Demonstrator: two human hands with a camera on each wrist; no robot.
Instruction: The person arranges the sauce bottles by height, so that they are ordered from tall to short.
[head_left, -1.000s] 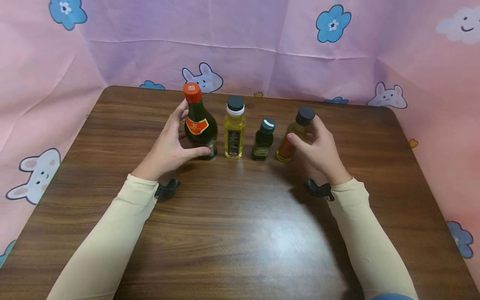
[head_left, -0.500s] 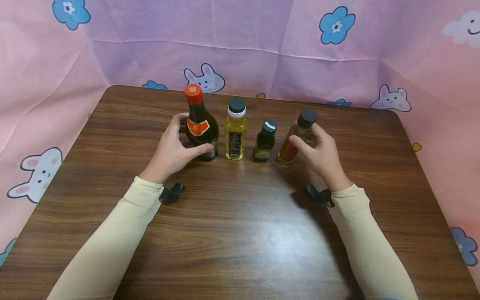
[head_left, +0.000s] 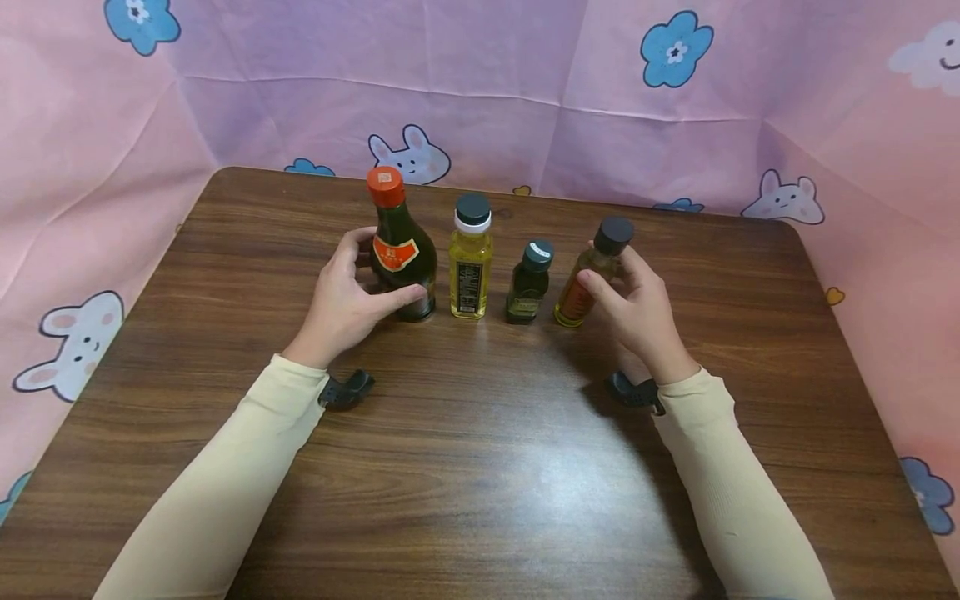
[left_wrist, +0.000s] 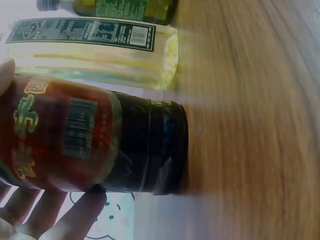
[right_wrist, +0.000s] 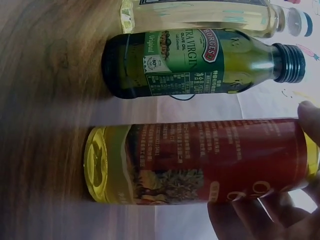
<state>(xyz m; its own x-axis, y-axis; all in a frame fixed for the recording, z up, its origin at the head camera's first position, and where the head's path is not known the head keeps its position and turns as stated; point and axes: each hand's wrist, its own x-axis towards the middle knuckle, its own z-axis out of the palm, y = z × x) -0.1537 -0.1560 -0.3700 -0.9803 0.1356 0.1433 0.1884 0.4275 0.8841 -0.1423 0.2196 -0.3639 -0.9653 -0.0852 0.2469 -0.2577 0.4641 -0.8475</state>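
Observation:
My left hand (head_left: 341, 296) grips a dark, bulging sauce bottle (head_left: 406, 262) with a red cap, thumb across its near side and fingers behind. In the left wrist view this sauce bottle (left_wrist: 90, 135) shows a red label with a barcode, its base close to the tabletop. My right hand (head_left: 641, 312) holds a slim oil bottle (head_left: 576, 296) with a black cap and red label. Seen from the right wrist, the oil bottle (right_wrist: 215, 160) has thumb and fingers around its upper part. Both held bottles stand about upright at the ends of a row.
Between the held bottles stand a clear bottle of yellow oil (head_left: 470, 262) with a dark green cap and a small green olive oil bottle (head_left: 527, 287). The brown wooden table (head_left: 465, 467) is bordered by a pink patterned cloth (head_left: 495, 75) behind and at both sides.
The left hand's fingers have slid slightly lower on the sauce bottle since a second ago. The head view has shifted a little; the bottles keep their places and the right hand stays put.

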